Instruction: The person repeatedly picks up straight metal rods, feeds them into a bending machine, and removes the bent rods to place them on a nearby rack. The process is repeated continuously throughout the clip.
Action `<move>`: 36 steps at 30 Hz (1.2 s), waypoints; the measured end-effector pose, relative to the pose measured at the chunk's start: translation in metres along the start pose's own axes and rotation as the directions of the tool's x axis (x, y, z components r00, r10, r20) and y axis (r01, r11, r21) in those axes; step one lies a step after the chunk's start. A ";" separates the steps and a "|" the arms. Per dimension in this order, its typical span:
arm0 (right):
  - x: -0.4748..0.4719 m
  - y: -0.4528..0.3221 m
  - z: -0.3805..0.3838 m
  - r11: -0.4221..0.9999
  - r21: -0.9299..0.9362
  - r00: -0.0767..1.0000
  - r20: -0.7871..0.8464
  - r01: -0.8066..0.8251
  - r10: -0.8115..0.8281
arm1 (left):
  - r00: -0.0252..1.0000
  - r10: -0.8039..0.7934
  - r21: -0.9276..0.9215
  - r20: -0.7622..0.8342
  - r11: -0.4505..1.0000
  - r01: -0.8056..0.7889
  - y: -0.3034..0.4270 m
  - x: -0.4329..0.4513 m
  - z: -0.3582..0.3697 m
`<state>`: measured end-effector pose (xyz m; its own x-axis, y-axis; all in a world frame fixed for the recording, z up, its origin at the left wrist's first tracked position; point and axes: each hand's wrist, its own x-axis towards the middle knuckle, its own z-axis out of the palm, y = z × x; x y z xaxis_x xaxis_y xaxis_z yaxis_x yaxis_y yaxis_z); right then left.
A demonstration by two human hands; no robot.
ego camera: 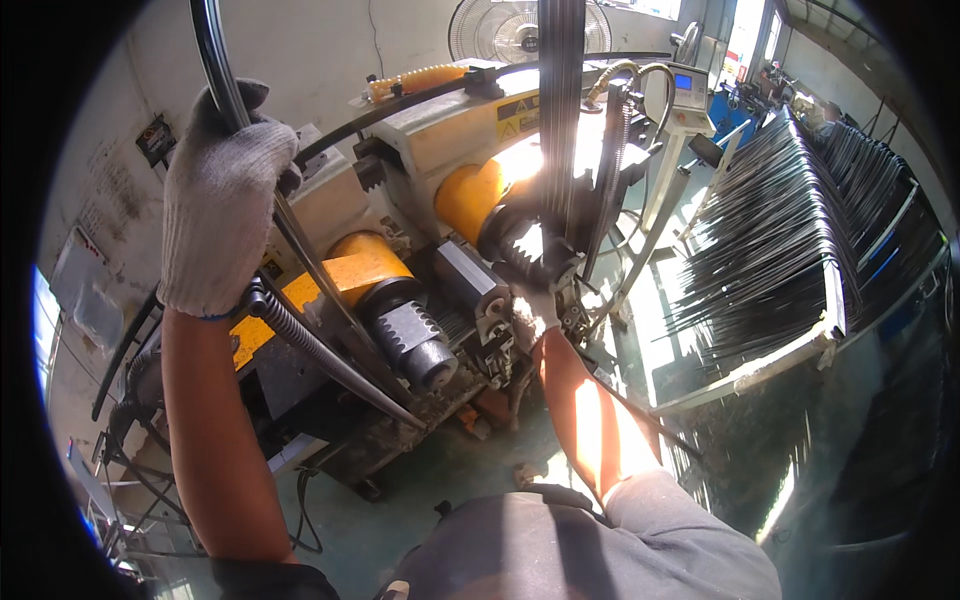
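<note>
My left hand (221, 202), in a white knitted work glove, is closed around a shiny metal bar (315, 262). The bar slants from the top left down past the nearer yellow cylinder (367, 259) of a metal-forming machine. This cylinder ends in a black toothed head (405, 330). My right hand (532, 319), gloved too, reaches in below the toothed head (532, 247) of the farther yellow cylinder (472, 195). Its fingers are largely hidden, so its grip is unclear. A grey angular metal block (469, 277) sits between the two heads.
A rack (832, 307) at the right carries many thin dark rods (757, 240). A tall dark ribbed column (561, 105) rises before the machine, near a control box (682, 94) on a post. A corrugated hose (307, 345) curves below my left hand. A fan (525, 34) stands behind.
</note>
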<state>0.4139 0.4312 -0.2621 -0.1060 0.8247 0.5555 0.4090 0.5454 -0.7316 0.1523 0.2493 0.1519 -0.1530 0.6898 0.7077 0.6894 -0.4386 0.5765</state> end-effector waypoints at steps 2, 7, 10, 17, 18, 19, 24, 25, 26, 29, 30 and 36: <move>-0.004 0.001 0.006 0.977 0.198 0.996 -0.020 -0.081 0.087 | 1.000 -0.018 -0.045 0.005 0.999 0.018 -0.001 0.001 0.000; -0.003 -0.001 0.005 0.980 0.197 0.999 -0.030 -0.039 0.045 | 0.999 -0.017 0.037 -0.036 0.999 0.018 0.031 -0.009 0.011; -0.005 -0.015 0.002 0.985 0.143 0.995 -0.004 -0.100 0.101 | 0.998 -0.012 0.053 -0.065 0.998 0.015 0.027 -0.007 0.011; 0.009 -0.104 -0.044 0.836 0.066 0.810 0.296 -0.545 0.506 | 0.995 -0.098 0.048 -0.027 0.994 0.099 0.038 -0.015 0.008; 0.012 -0.107 -0.048 0.859 -0.122 0.799 0.322 -0.498 0.509 | 0.994 -0.103 0.044 -0.034 0.994 0.104 0.040 -0.015 0.011; 0.011 -0.095 -0.042 0.902 -0.177 0.855 0.290 -0.393 0.429 | 0.993 -0.109 0.040 -0.042 0.993 0.111 0.042 -0.015 0.012; -0.004 -0.005 0.001 0.992 -0.115 0.999 0.018 0.052 -0.050 | 0.993 -0.116 -0.014 -0.011 0.993 0.116 0.038 -0.006 0.013; -0.005 -0.008 0.001 0.996 -0.078 0.999 0.037 0.031 -0.028 | 0.993 -0.120 0.007 -0.022 0.993 0.120 0.037 -0.007 0.011; -0.005 -0.010 0.001 0.999 -0.042 0.998 0.059 -0.002 0.004 | 0.992 -0.128 0.035 -0.020 0.991 0.128 0.037 -0.008 0.010; -0.003 -0.023 -0.004 0.994 0.056 0.990 0.111 -0.091 0.085 | 0.989 -0.146 0.108 -0.031 0.983 0.149 0.044 -0.008 0.004; -0.004 -0.025 -0.007 0.989 0.082 0.986 0.122 -0.121 0.111 | 0.988 -0.150 0.125 -0.043 0.980 0.154 0.048 -0.008 0.005; -0.004 -0.040 -0.016 0.876 0.329 0.933 0.195 -0.353 0.302 | 0.963 -0.256 0.214 -0.087 0.939 0.269 0.064 -0.001 0.002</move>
<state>0.4128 0.4037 -0.2283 -0.1523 0.9635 0.2200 0.0976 0.2361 -0.9668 0.1979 0.2216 0.1870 -0.3853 0.7265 0.5689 0.7577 -0.1028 0.6445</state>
